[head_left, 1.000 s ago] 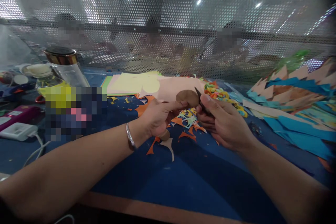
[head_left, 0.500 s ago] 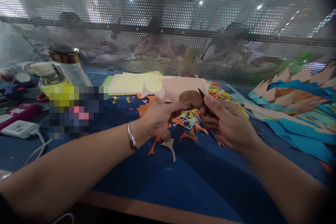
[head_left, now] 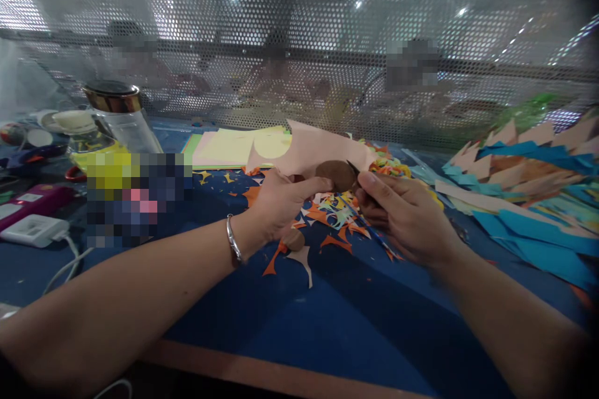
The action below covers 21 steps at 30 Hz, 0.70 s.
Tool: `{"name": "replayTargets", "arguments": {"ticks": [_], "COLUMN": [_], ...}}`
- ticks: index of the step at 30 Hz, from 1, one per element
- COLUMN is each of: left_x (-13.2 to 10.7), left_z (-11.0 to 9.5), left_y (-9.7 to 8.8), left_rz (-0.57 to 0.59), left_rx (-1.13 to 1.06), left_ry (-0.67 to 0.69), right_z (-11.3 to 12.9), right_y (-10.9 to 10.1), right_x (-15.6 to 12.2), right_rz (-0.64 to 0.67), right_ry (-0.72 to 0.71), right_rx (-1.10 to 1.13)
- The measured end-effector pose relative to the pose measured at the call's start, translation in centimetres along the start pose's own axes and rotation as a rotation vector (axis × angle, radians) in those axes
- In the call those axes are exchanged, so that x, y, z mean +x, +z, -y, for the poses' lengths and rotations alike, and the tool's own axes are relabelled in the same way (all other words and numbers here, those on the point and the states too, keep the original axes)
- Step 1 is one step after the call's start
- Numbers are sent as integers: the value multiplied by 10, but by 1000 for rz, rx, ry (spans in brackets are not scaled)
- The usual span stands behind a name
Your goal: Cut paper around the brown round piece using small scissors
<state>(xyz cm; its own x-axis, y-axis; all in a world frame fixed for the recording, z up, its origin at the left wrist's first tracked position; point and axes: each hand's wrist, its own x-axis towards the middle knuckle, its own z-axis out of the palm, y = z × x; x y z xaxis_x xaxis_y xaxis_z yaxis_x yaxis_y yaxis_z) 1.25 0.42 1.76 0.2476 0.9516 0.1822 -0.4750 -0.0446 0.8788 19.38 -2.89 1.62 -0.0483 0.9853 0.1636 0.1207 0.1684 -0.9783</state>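
Note:
My left hand (head_left: 285, 202) is closed, thumb on top, on a pale pink sheet of paper (head_left: 322, 143) and a brown round disc (head_left: 336, 176) lying against it. A round hole near the sheet's left end shows yellow paper behind. In my closed right hand (head_left: 397, 206) is a dark pointed tool, seemingly scissors (head_left: 352, 167), with the tip at the disc's right edge; the handles are hidden by my fingers. A smaller brown disc (head_left: 294, 239) rests on the table just below my left hand, beside orange and pale paper offcuts (head_left: 299, 259).
Coloured paper sheets (head_left: 219, 146) lie behind my left hand. Cut zigzag paper pieces (head_left: 528, 193) are heaped at right. A lidded glass bottle (head_left: 126, 115), a yellow drink bottle (head_left: 88, 137) and a white charger (head_left: 35, 229) stand or lie at left. A perforated metal screen (head_left: 299, 43) borders the back.
The pink sheet has swung upward and its hole opened wider to view. The disc has shifted slightly left and the dark tip has dropped a little with my right hand.

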Motion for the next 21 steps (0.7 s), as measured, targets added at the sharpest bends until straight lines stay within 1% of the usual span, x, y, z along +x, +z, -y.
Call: {"name": "replayTargets", "arguments": {"ticks": [3, 7, 12, 17, 21], "left_x": [1, 1, 1, 2, 5], "left_z": [0, 1, -1, -3, -1], "left_y": [-1, -3, -2, -1, -7], "left_rz": [2, -26, 14, 58, 40], "left_rx": [8, 100, 97, 99, 170], "left_ry": [0, -18, -5, 10, -21], "right_z": [-1, -2, -1, -2, -7], "right_y": [-1, -2, -3, -6, -14], "right_x": [2, 3, 4, 4, 6], "right_rz": [5, -8, -42, -47, -50], "right_ry": [-5, -37, -86, -95, -125], "right_rx": [-19, -62, -143, -220, -327]}}
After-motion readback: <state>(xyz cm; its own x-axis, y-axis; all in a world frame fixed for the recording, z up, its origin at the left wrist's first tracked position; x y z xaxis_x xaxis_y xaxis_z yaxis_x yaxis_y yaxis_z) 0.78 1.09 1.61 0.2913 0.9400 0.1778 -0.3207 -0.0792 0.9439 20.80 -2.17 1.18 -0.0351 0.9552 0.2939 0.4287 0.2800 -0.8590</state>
